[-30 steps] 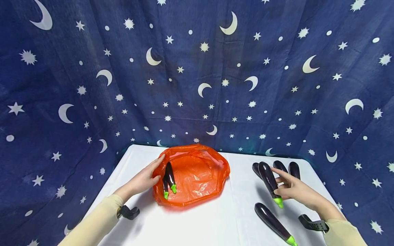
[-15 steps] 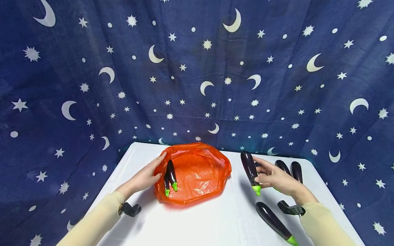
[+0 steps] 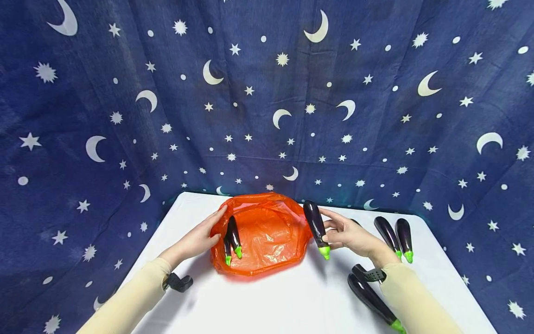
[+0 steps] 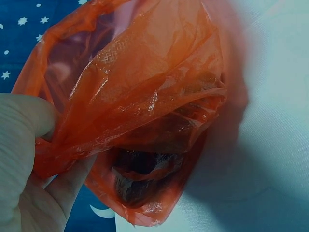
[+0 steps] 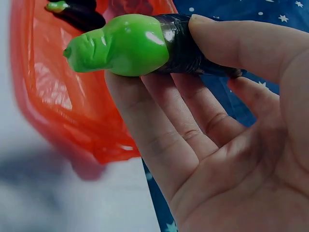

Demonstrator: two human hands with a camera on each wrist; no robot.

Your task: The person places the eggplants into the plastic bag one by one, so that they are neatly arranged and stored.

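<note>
Orange bag (image 3: 267, 239), head view: two eggplants (image 3: 234, 234) already lay inside; third eggplant (image 3: 314, 222) hung by its right rim; four others (image 3: 386, 233) remained beyond. Left wrist: left hand (image 4: 17, 164) pinched its edge. Right wrist: right hand (image 5: 236, 154) gripped the third eggplant.

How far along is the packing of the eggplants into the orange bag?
Apparently done: two eggplants lie inside the orange bag. In hand: the right hand holds a third eggplant at the bag's right edge, while the left hand pinches the bag's left side. Remaining, it seems: two more eggplants at the back right, one nearer the front, and probably one whose dark tip shows behind the right hand.
</note>
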